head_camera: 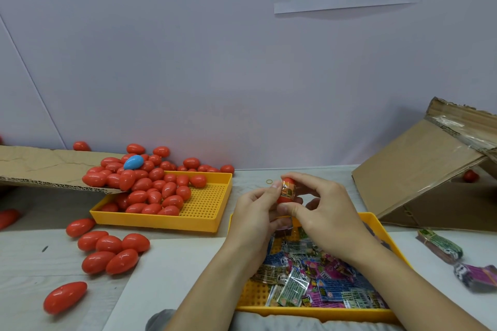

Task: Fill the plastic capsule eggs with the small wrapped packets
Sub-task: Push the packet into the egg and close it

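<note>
Above the near yellow tray (pixel 376 225), the right hand (pixel 326 212) and the left hand (pixel 254 213) hold one red egg (pixel 287 191) between them. The right thumb and fingers pinch the egg at its top and bottom. A shiny wrapped packet is pressed against the egg. The left fingers touch its other side.

Under the hands, the tray is full of small packets (pixel 314 274) in green, blue and pink. More packets (pixel 441 246) lie on the desk (pixel 32 258) to the right. A second yellow tray (pixel 207 209) sits farther left, piled with red eggs (pixel 150 191) and one blue egg (pixel 133 162). Some red eggs lie loose (pixel 107 250) on the desk near it. A tilted cardboard box (pixel 422 177) stands at the right.
</note>
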Demonstrator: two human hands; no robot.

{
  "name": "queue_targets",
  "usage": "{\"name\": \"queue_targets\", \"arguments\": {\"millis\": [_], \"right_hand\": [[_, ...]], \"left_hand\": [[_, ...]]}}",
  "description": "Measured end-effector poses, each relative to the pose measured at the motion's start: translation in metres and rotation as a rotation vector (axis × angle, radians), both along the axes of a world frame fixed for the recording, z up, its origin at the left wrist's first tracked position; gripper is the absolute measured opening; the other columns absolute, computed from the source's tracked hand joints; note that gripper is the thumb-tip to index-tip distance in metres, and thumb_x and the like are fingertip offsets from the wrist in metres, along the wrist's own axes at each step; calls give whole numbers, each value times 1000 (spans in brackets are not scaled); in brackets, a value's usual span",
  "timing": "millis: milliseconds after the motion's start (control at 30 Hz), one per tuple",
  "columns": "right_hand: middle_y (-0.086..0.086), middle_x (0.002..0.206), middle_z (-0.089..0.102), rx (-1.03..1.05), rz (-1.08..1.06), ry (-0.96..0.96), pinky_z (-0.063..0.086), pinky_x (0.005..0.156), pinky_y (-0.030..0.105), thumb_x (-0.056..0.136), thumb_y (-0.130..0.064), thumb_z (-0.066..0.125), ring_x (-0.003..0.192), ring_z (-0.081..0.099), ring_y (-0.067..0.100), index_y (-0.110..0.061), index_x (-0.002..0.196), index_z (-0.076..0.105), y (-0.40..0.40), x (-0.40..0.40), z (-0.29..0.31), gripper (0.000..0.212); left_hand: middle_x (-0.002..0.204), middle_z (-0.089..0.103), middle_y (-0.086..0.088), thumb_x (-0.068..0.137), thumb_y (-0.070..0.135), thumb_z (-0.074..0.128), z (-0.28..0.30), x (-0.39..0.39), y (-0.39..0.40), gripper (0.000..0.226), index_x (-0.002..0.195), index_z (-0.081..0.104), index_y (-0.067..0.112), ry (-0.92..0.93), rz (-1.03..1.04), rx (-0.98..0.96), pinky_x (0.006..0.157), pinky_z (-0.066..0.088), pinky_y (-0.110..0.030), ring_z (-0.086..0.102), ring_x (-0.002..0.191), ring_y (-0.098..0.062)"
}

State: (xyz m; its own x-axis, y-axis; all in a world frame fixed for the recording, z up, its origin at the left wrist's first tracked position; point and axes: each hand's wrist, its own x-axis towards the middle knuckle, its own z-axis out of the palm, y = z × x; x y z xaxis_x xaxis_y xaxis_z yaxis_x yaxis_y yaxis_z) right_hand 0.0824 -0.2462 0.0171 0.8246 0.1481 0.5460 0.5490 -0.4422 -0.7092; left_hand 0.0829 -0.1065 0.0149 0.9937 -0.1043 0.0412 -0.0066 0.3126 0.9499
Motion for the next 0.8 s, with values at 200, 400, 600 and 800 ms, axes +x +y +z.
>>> {"name": "queue_targets", "arguments": {"millis": [200,400,600,800], "right_hand": [[-20,102,70,-4,0,45,51,65,18,84,-15,77,91,62,-2,-33,116,69,0,1,1,38],[-25,99,68,40,0,37,53,69,20,80,-19,81,91,64,-1,-45,107,65,1,-1,2,41],[-20,99,69,47,26,-12,50,70,12,79,-23,83,96,64,3,-46,106,65,3,-4,3,39],[-21,107,68,22,-10,-9,51,72,13,81,-30,80,100,62,-2,-32,124,66,3,-1,1,45]], "left_hand": [[89,75,-20,99,25,56,1,0,1,29,96,72,1,26,-13,-26,68,59,-33,73,79,-27],[85,74,-20,103,23,47,2,0,0,33,97,70,0,41,-52,-72,74,57,-38,72,80,-30],[83,71,-25,107,22,32,7,-5,3,43,107,63,-7,137,-186,-274,76,60,-41,73,90,-37],[85,71,-24,104,24,40,8,-5,2,39,109,64,-6,178,-170,-275,73,60,-37,73,79,-30]]}}
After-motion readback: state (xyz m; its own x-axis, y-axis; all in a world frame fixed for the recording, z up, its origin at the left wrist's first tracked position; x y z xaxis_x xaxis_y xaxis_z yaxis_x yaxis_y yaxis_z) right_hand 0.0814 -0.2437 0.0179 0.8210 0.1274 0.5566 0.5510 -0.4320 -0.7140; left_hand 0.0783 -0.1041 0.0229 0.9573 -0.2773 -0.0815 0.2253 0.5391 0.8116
